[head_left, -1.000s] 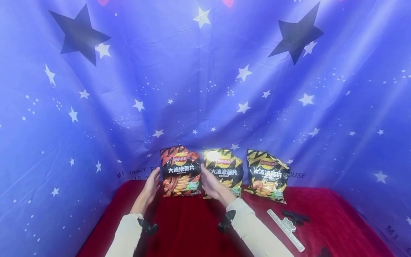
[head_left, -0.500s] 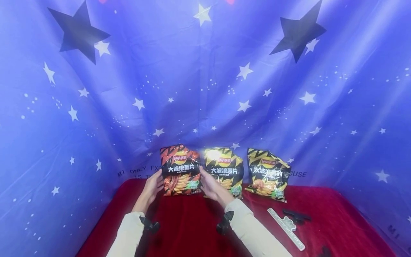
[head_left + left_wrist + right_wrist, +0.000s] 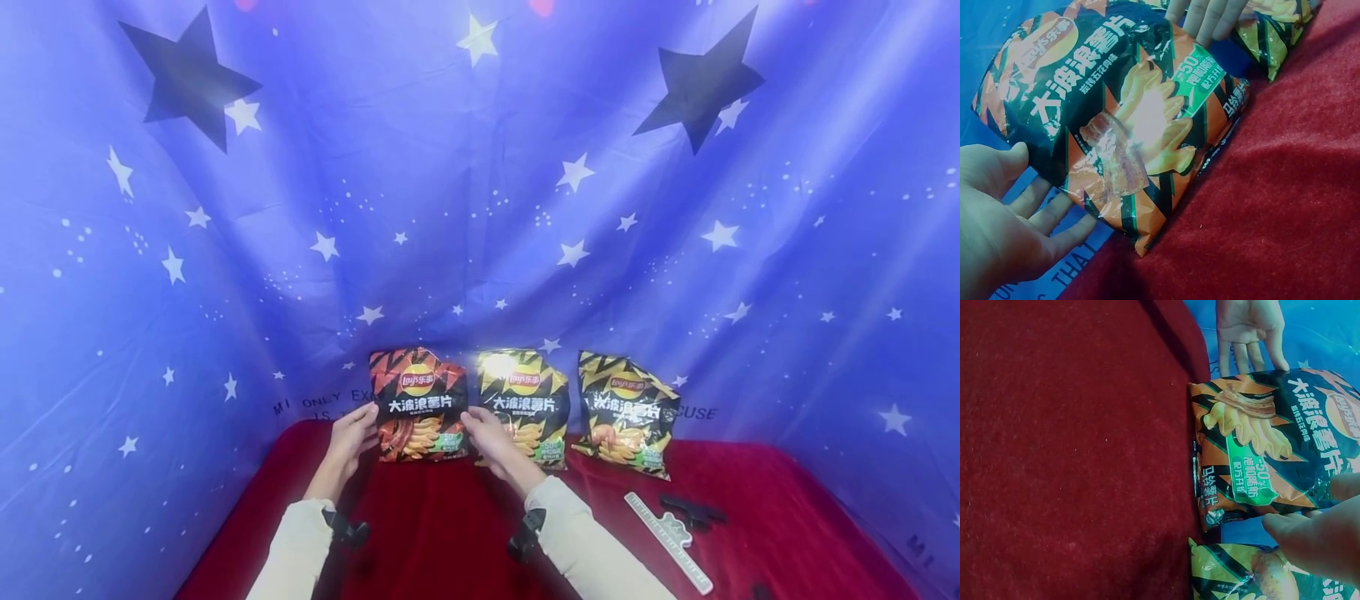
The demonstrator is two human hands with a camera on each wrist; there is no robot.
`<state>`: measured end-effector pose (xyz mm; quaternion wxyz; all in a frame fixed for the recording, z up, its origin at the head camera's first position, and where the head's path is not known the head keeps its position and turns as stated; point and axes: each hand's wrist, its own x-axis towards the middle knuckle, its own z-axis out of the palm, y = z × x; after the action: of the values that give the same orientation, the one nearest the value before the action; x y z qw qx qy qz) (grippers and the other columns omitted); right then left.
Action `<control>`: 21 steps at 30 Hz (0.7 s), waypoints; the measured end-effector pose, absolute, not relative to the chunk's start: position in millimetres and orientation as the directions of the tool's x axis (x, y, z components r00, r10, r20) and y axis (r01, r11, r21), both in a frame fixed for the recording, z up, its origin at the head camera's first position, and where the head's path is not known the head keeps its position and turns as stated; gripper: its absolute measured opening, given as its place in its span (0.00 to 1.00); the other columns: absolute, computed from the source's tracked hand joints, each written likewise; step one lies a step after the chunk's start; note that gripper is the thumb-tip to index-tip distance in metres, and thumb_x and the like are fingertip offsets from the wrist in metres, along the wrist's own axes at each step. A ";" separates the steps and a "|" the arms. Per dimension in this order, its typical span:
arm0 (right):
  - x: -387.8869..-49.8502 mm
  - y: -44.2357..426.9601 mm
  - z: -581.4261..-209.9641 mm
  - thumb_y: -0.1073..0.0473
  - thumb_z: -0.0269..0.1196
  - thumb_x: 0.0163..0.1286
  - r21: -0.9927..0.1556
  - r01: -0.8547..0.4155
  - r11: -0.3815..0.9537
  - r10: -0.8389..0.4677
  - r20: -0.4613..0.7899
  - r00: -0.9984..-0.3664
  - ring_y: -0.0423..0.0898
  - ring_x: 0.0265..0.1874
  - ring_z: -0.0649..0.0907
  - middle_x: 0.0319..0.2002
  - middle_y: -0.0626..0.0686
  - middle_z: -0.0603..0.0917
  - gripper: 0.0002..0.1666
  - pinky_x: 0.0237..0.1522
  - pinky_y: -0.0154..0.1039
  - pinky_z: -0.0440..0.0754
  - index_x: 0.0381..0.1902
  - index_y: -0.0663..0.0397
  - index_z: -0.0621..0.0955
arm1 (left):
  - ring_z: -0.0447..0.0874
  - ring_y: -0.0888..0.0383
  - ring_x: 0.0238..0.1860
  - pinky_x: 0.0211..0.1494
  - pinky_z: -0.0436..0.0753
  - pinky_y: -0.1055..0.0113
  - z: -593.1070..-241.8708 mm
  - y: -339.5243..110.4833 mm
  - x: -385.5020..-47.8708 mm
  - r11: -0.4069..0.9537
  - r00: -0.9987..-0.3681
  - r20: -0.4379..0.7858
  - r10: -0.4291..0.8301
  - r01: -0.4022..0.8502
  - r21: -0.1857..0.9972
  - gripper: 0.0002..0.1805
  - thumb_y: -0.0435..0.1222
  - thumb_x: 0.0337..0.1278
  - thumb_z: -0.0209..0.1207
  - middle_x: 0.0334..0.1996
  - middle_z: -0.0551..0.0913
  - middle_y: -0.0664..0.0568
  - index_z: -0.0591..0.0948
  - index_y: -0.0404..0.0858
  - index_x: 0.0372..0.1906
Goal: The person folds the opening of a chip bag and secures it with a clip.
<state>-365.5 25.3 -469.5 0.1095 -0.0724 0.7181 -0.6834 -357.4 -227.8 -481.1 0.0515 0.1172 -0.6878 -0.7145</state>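
Note:
A red-and-black Lay's bag of potato chips (image 3: 420, 408) stands at the left of a row, leaning against the blue cloth. My left hand (image 3: 351, 440) holds its left edge; in the left wrist view the thumb touches the side, with the fingers (image 3: 1038, 203) reaching behind. At the opposite edge my right hand (image 3: 491, 440) has its thumb towards the front, and its other fingers are partly hidden. This hand overlaps the yellow-and-black chip bag (image 3: 525, 392) standing beside it. Farther right, a second yellow-and-black chip bag (image 3: 626, 417) leans slightly askew.
On the dark red cloth (image 3: 435, 533) at the right lies a white clip with a ruler-like bar (image 3: 667, 542). A black clip-like object (image 3: 693, 510) lies just behind it. The blue star-printed curtain (image 3: 465, 208) surrounds the table at the back and sides.
Both hands have closed in on the red bag, thumbs now at its front edges. The bag has shifted slightly left and down. The other bags and the white clip keep their places.

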 end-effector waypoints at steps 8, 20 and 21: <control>-367.1 24.2 -469.8 0.64 0.53 0.79 -0.995 -0.011 0.100 -0.150 -0.004 -0.989 0.69 0.67 0.75 0.69 0.74 0.70 0.27 0.67 0.55 0.76 0.71 0.72 0.68 | 0.87 0.53 0.50 0.60 0.85 0.50 -481.5 -231.1 -355.0 -0.056 -0.962 -0.081 -0.259 -0.069 0.996 0.28 0.40 0.73 0.59 0.63 0.79 0.30 0.72 0.28 0.70; -366.8 23.5 -470.8 0.67 0.62 0.73 -1.000 -0.012 -0.024 -0.021 0.012 -1.000 0.64 0.52 0.87 0.58 0.73 0.81 0.19 0.50 0.43 0.88 0.58 0.74 0.79 | 0.88 0.56 0.46 0.52 0.89 0.57 -479.6 -233.5 -351.4 -0.045 -0.960 -0.070 -0.273 -0.060 0.997 0.29 0.41 0.71 0.61 0.58 0.84 0.36 0.73 0.29 0.69; -366.6 23.9 -469.8 0.67 0.62 0.73 -1.000 -0.019 -0.023 -0.025 0.019 -0.999 0.64 0.52 0.87 0.58 0.74 0.80 0.19 0.50 0.43 0.88 0.58 0.75 0.79 | 0.88 0.56 0.46 0.51 0.89 0.57 -478.7 -234.1 -350.9 -0.046 -0.961 -0.068 -0.270 -0.058 0.997 0.30 0.42 0.71 0.62 0.57 0.85 0.37 0.73 0.29 0.69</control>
<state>-366.6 23.9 -469.8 0.0023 -0.0157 0.6991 -0.7149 -350.9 -234.1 -478.7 0.0742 0.1193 -0.6867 -0.7133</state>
